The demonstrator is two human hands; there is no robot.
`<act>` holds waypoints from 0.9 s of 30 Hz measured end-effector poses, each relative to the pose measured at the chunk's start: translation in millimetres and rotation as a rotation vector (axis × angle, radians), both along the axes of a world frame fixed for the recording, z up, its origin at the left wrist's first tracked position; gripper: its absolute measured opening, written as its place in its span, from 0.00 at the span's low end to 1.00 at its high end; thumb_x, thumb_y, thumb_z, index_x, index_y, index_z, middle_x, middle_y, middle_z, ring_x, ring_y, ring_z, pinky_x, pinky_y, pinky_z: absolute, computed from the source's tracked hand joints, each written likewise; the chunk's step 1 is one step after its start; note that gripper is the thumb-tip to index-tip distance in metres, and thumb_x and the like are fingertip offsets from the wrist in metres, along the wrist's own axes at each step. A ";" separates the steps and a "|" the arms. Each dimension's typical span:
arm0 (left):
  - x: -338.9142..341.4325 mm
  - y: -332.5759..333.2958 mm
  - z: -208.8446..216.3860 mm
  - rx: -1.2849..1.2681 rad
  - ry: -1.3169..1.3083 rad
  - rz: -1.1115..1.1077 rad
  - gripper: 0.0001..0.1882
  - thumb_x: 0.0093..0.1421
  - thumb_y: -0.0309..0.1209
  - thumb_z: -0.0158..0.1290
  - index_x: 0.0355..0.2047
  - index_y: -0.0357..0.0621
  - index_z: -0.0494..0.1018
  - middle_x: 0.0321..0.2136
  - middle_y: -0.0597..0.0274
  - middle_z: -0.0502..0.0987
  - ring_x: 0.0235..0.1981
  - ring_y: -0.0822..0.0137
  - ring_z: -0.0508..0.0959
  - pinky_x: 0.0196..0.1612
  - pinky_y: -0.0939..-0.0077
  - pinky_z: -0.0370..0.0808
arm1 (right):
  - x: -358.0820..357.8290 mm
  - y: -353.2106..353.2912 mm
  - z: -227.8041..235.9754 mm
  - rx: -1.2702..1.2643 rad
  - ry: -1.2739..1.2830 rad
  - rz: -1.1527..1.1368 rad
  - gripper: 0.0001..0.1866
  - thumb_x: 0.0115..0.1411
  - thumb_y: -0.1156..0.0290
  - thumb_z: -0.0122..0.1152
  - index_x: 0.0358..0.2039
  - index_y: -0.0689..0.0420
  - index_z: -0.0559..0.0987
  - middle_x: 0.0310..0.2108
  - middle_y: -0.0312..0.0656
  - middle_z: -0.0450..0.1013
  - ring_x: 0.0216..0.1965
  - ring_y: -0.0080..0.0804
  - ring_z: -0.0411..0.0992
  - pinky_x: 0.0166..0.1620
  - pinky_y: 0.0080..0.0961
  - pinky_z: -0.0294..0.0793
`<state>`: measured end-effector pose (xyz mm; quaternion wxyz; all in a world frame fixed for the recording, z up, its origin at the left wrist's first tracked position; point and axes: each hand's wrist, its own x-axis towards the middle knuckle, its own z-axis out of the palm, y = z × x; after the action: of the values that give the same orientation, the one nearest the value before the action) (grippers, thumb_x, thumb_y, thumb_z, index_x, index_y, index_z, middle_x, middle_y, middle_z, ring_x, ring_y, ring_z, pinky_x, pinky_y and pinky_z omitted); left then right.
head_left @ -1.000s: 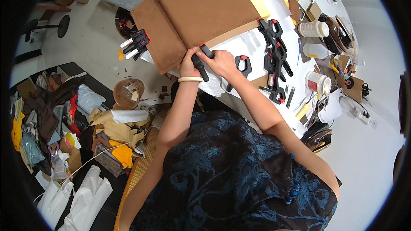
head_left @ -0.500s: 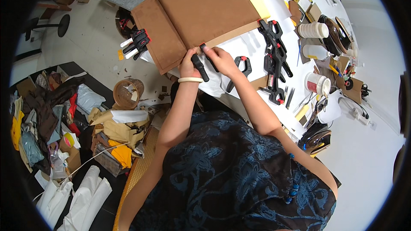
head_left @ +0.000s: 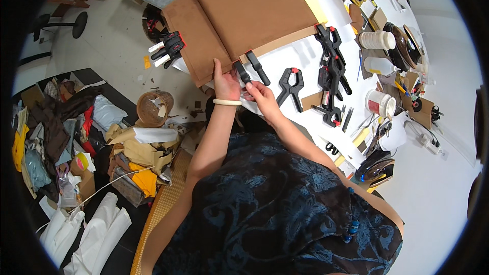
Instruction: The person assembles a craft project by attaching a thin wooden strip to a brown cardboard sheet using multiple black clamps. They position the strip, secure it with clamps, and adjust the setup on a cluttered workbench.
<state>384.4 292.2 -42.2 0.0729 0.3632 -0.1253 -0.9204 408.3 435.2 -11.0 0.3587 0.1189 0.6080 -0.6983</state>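
A large brown folded cover [head_left: 265, 10] lies on the table, its narrower panel [head_left: 196, 38] to the left. My left hand [head_left: 226, 86] is palm up at that panel's near edge; the thumb lies on top and the fingers are mostly hidden below. Beside it, a black spring clamp [head_left: 242, 73] sits at the near edge by the fold. The fingers of my right hand [head_left: 262, 99] are closed at this clamp's handle end. A second black clamp [head_left: 258, 69] bites the edge just to the right. One loose spring clamp [head_left: 292, 89] with red tips lies farther right.
Several linked black clamps [head_left: 331, 71] run along the cover's right side, and more clamps [head_left: 169, 48] grip its left edge. White tubs [head_left: 379, 103] and bottles stand at the right. A brown bin [head_left: 154, 108] and piled scraps [head_left: 135, 160] are on the left.
My right hand has left the second clamp, which now stays on the edge, and moved down-left to the first clamp's handle. My left thumb now lies on the brown panel.
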 end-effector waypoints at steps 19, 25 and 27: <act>2.5 -4.1 10.2 0.126 0.030 -0.089 0.29 0.66 0.55 0.54 0.51 0.40 0.72 0.44 0.59 0.78 0.46 0.65 0.75 0.54 0.68 0.70 | -7.3 1.8 -18.7 -0.125 0.024 -0.091 0.14 0.66 0.67 0.64 0.43 0.65 0.81 0.31 0.41 0.80 0.31 0.25 0.77 0.41 0.24 0.77; 1.7 -1.2 13.8 0.012 0.067 -0.064 0.27 0.68 0.53 0.52 0.51 0.41 0.72 0.44 0.59 0.78 0.46 0.66 0.74 0.54 0.68 0.69 | -10.4 -3.4 -15.0 -0.096 0.032 -0.123 0.14 0.65 0.67 0.64 0.43 0.66 0.80 0.31 0.41 0.80 0.31 0.28 0.78 0.39 0.26 0.79; 1.3 -0.8 13.1 0.013 0.062 -0.064 0.27 0.68 0.54 0.51 0.52 0.41 0.72 0.45 0.59 0.78 0.46 0.66 0.74 0.55 0.68 0.69 | -12.1 -2.6 -16.2 -0.091 0.032 -0.119 0.15 0.65 0.66 0.65 0.43 0.66 0.80 0.31 0.42 0.80 0.31 0.28 0.78 0.39 0.26 0.79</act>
<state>385.7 291.4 -29.1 0.0448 0.3306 -0.1287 -0.9339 396.3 432.5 -27.2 0.3118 0.1275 0.5732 -0.7470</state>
